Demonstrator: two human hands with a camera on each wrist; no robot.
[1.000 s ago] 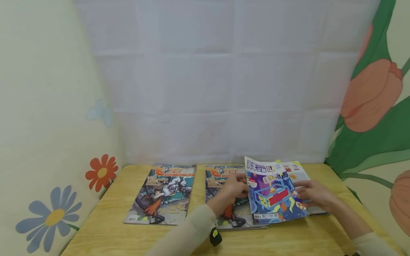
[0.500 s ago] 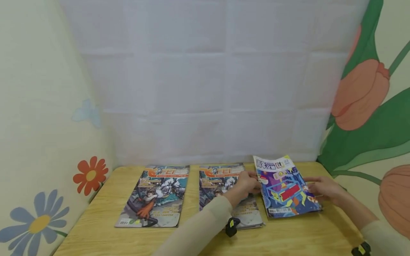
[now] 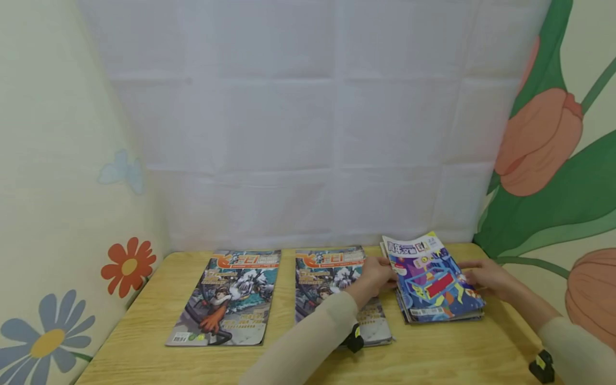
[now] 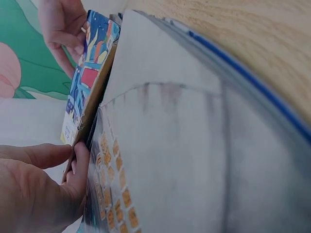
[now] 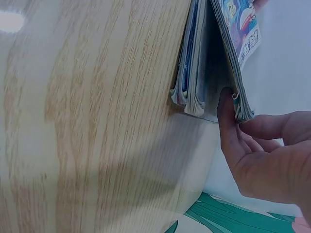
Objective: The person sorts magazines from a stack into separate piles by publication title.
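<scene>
Over the right-hand pile is a magazine (image 3: 433, 286) with a purple-blue cartoon cover, slightly turned. My left hand (image 3: 377, 275) pinches its left edge, thumb above and fingers below, as the left wrist view shows. At the opposite edge my right hand (image 3: 493, 280) grips it between thumb and fingers. In the right wrist view, other magazines (image 5: 192, 73) lie underneath, with a gap below the raised edge of the held one. Left of it is a middle pile topped by a grey comic magazine (image 3: 308, 307), partly hidden by my left forearm.
Another grey comic magazine (image 3: 231, 299) with the same cover lies at the left of the wooden table (image 3: 144, 321). A white cloth (image 3: 269, 133) hangs behind the table's back edge. Walls painted with flowers (image 3: 129, 266) stand on both sides.
Both hands have moved the purple-blue magazine rightward, off the middle pile and down over the right-hand one, covering the magazine seen there earlier. The head view has shifted slightly right.
</scene>
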